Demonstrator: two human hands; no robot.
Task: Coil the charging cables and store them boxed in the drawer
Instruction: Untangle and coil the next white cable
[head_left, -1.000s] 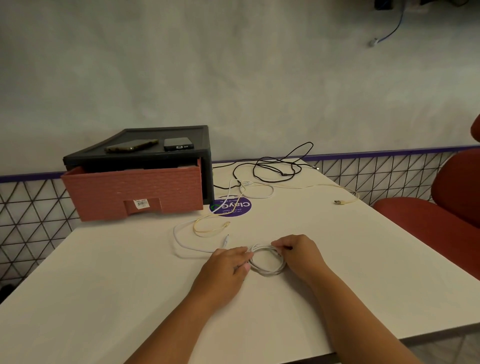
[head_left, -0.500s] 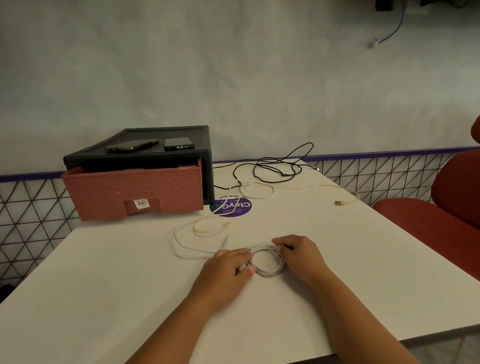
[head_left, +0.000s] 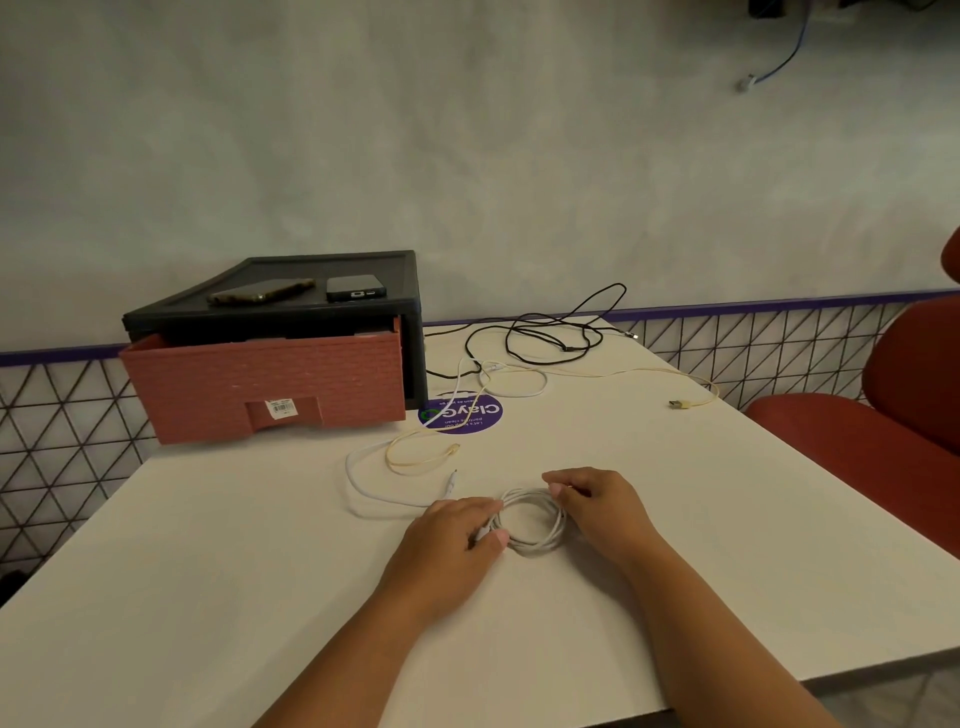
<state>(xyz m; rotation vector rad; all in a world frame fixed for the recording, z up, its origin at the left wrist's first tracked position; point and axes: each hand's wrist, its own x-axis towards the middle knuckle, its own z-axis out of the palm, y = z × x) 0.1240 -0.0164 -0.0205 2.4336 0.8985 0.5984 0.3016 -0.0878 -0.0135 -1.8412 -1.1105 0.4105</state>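
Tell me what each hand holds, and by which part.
Both hold the coiled white cable: the left hand pinches the coil's left side, the right hand its upper right edge.

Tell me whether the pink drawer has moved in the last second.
No. The pink drawer keeps its place beside the purple sticker.

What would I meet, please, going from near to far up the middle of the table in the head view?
The coiled white cable, cream cable loop, purple sticker, black cable tangle, grey wall.
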